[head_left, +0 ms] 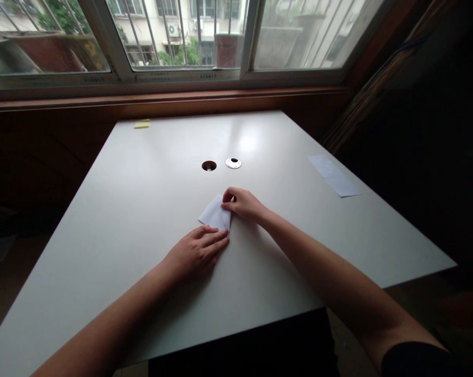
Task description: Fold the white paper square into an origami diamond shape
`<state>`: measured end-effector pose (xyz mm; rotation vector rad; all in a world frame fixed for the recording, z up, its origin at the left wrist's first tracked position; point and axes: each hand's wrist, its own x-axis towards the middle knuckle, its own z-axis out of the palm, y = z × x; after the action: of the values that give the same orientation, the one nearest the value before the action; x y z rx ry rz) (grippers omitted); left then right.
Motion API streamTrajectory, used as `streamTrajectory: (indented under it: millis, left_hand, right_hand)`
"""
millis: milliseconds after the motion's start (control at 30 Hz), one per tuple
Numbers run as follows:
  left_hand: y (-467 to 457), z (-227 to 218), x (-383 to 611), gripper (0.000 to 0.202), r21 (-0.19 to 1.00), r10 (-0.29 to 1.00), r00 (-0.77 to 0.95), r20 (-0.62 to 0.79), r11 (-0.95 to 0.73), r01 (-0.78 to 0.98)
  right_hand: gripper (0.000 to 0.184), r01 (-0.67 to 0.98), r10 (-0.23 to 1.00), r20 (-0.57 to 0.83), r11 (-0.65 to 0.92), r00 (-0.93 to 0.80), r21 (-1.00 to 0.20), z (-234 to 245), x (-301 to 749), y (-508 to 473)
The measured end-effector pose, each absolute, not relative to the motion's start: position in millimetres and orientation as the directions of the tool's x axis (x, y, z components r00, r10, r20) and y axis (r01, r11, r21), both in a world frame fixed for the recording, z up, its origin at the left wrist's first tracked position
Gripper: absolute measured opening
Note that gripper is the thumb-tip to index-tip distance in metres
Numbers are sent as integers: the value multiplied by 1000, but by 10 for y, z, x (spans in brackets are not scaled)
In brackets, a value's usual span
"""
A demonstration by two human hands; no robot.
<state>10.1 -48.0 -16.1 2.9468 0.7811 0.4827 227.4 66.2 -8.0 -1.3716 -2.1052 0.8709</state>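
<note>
Hands [196, 251] on folded paper [211, 213], right one [244, 203] curled

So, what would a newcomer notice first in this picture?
Probably the folded white paper near the middle of the white table, the left hand on its near end, the right hand at its right edge. Beyond it, a dark round hole sits left of a pale round disc.

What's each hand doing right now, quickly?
Left hand: open, resting on the near end of the folded paper.
Right hand: closed, holding the folded paper at its right side.
</note>
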Motion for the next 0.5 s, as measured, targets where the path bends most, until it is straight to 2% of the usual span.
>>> streamTrajectory:
  millis: [367, 500]
  left_hand:
    - [-473, -215, 134, 50, 169, 520, 805, 286, -854, 492]
    - [-451, -188, 173, 50, 169, 571, 770, 285, -821, 546]
  right_hand:
    - [7, 638, 915, 86, 340, -394, -691, -90, 2271, 642]
    - [8, 633, 907, 87, 353, -411, -689, -110, 2283, 658]
